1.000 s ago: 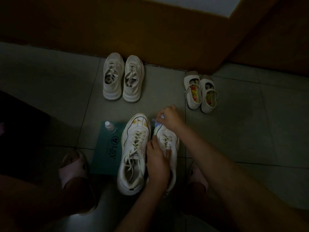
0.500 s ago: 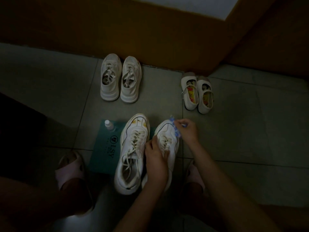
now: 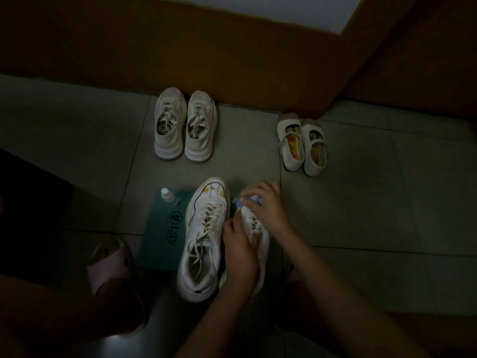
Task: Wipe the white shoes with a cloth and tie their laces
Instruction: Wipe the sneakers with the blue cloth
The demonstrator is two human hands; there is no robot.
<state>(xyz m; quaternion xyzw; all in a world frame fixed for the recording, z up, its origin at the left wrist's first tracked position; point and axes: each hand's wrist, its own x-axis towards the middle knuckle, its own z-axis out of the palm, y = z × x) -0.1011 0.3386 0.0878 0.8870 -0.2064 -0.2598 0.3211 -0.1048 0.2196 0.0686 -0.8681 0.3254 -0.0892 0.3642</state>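
Two white lace-up shoes stand side by side on the floor in front of me. The left shoe point(image 3: 202, 239) lies free with loose laces. My left hand point(image 3: 241, 250) grips the right shoe point(image 3: 254, 228) over its laces and tongue, hiding most of it. My right hand point(image 3: 267, 205) holds a small blue-and-white cloth point(image 3: 246, 200) bunched in its fingers and presses it on the toe of the right shoe.
A teal box point(image 3: 162, 233) lies under the left shoe, with a small spray bottle point(image 3: 167, 196) on its far corner. Another pair of white sneakers point(image 3: 184, 125) and small strap shoes point(image 3: 303, 143) stand by the brown wall. My feet in pink slippers point(image 3: 108, 262) flank the shoes.
My right hand with the cloth moved from the shoe's right side back onto its toe, after sweeping right a moment before. My left hand kept its hold on the shoe.
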